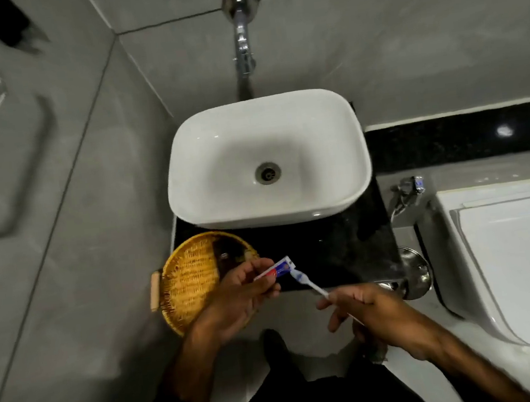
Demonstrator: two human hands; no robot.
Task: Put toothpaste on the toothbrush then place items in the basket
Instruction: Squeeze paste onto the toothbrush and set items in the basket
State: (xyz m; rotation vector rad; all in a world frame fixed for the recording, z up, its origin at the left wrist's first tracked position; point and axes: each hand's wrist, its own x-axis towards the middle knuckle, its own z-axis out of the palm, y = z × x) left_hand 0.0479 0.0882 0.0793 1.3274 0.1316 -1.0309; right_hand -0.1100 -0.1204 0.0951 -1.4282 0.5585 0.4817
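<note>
My left hand (241, 297) grips a small white, red and blue toothpaste tube (276, 268), its nozzle end pointing right and touching the head of a white toothbrush (306, 282). My right hand (365, 308) holds the toothbrush by its handle, bristle head up and to the left. Both hang over the front edge of the black counter (345, 251). A round woven yellow basket (189, 275) with a wooden handle sits on the counter's left corner, partly under my left hand, with a small dark item inside.
A white rectangular sink (213, 160) sits behind on the counter, under a chrome wall tap (241, 41). A white toilet (511, 255) stands at the right, with a chrome fitting (413, 269) beside the counter. Grey tiled walls close in on the left.
</note>
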